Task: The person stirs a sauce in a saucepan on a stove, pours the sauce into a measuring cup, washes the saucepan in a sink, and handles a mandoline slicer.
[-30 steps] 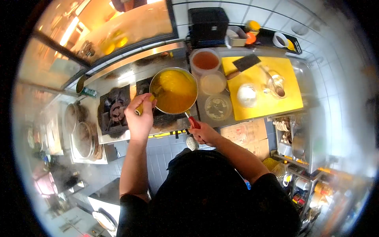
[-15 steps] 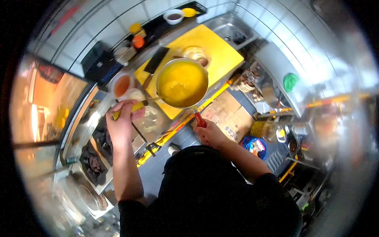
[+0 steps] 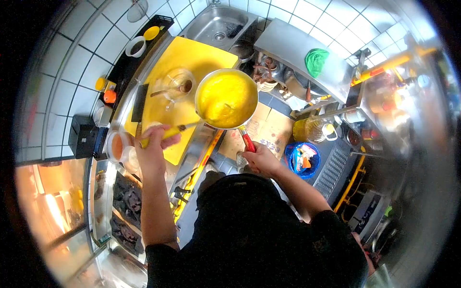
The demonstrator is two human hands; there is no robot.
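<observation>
Saucepan: it is the steel saucepan [image 3: 216, 126] with a thick yellow mixture [image 3: 223, 96] inside; it is seen in front of the near edge of the board, seemingly held in the air, but its height I cannot tell.
Right hand: the right hand [image 3: 261, 157] is closed around the red handle [image 3: 248, 143] and, as I judge, carries the weight of the pan.
Left hand: the left hand [image 3: 156, 139] grasps a yellow-handled utensil [image 3: 175, 130]; the metal shaft points to the rim of the pan, and whether its end is in the mixture I cannot tell.
What has changed: one second ago the pan was above the stove [image 3: 126, 194]; now it is away from the burners, and the view has turned so that the sink [image 3: 204, 24] has come into sight.
Meaning for the work: in my judgement, the pan is now off the heat, and both hands keep their tools during this turn, so the mixture needs a level grip.
Yellow cutting board: the yellow cutting board [image 3: 211, 54] lies on the steel tabletop [image 3: 192, 146], just beside the pan.
On the board: a cleaver [image 3: 139, 103] with a dark blade, and a clear glass vessel [image 3: 172, 74] with a spoon [image 3: 165, 91].
Near the left hand: a tub [image 3: 109, 146] with orange-red content.
Floor below: flattened cardboard [image 3: 269, 120] and, farther right, a blue-lined bin [image 3: 315, 165].
</observation>
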